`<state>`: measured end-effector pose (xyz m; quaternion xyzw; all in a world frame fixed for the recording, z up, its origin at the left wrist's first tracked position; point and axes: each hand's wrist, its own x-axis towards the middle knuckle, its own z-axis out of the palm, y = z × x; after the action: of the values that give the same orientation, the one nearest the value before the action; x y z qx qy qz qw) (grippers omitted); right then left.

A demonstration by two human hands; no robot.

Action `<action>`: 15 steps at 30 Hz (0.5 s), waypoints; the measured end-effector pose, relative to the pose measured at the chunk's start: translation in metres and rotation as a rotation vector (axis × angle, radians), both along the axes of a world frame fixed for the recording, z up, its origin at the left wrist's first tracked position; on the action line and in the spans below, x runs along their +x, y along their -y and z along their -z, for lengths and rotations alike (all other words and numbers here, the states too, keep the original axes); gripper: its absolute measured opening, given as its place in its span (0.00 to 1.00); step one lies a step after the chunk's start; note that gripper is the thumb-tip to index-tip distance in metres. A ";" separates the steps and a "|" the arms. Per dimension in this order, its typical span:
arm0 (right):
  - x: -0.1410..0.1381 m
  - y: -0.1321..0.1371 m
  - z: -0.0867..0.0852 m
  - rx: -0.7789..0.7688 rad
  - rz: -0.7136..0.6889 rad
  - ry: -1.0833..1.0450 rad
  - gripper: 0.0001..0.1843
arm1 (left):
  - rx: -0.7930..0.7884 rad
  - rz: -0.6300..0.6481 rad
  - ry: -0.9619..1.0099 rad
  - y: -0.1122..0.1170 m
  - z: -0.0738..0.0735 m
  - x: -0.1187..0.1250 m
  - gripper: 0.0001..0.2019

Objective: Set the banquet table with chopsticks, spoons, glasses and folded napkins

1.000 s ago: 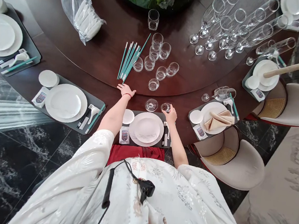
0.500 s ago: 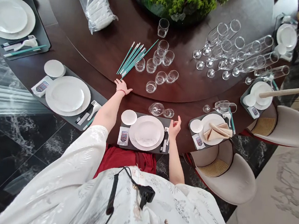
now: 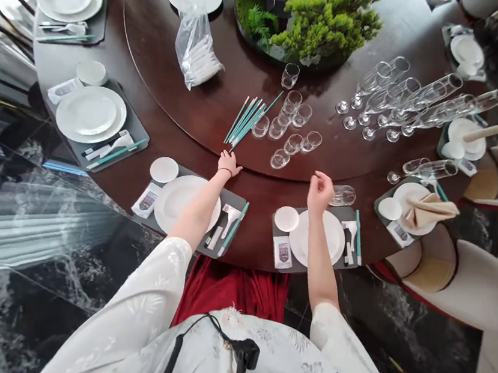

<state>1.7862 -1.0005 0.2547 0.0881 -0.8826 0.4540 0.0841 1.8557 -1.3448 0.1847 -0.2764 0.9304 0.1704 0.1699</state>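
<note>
Spreading its fingers at the middle of the frame, the left hand [image 3: 230,163] lies by the lower ends of a bundle of teal-and-white sticks [image 3: 248,123]; whether it touches them cannot be told. The bundle lies on the turntable [image 3: 194,113], its long axis slanting from lower left to upper right, with one stick reaching beyond the rest toward the upper right. Overlap hides their exact number. Right of them stand nine tumblers [image 3: 280,159]. The right hand [image 3: 320,190], right of centre, has its fingers curled; whether the tips meet cannot be told. Clear glassware [image 3: 344,196] is just beside it, glinting too much to count. Two white plates nearest the person, one left [image 3: 172,201] and one right [image 3: 303,235], sit partly behind the forearms. One folded napkin [image 3: 430,210] rests at the right.
</note>
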 end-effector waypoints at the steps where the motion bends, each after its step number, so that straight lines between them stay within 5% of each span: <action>1: -0.005 0.027 0.016 -0.014 -0.036 0.114 0.29 | 0.021 0.047 0.005 0.013 -0.001 0.004 0.48; 4: -0.019 0.104 0.065 -0.005 -0.022 0.420 0.40 | 0.085 0.186 0.059 0.054 -0.003 0.011 0.44; 7: -0.018 0.169 0.097 0.020 0.142 0.458 0.48 | 0.127 0.273 0.106 0.089 -0.003 0.016 0.42; 12: 0.004 0.250 0.116 0.085 0.415 0.369 0.42 | 0.091 0.355 0.082 0.139 0.004 0.030 0.47; 15: 0.028 0.266 0.122 0.169 0.430 0.361 0.40 | 0.092 0.369 0.089 0.169 0.005 0.033 0.44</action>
<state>1.8140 -1.2668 0.1332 -0.1765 -0.9164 0.3590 0.0123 1.8886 -1.5140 0.1801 -0.1005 0.9481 0.1666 0.2516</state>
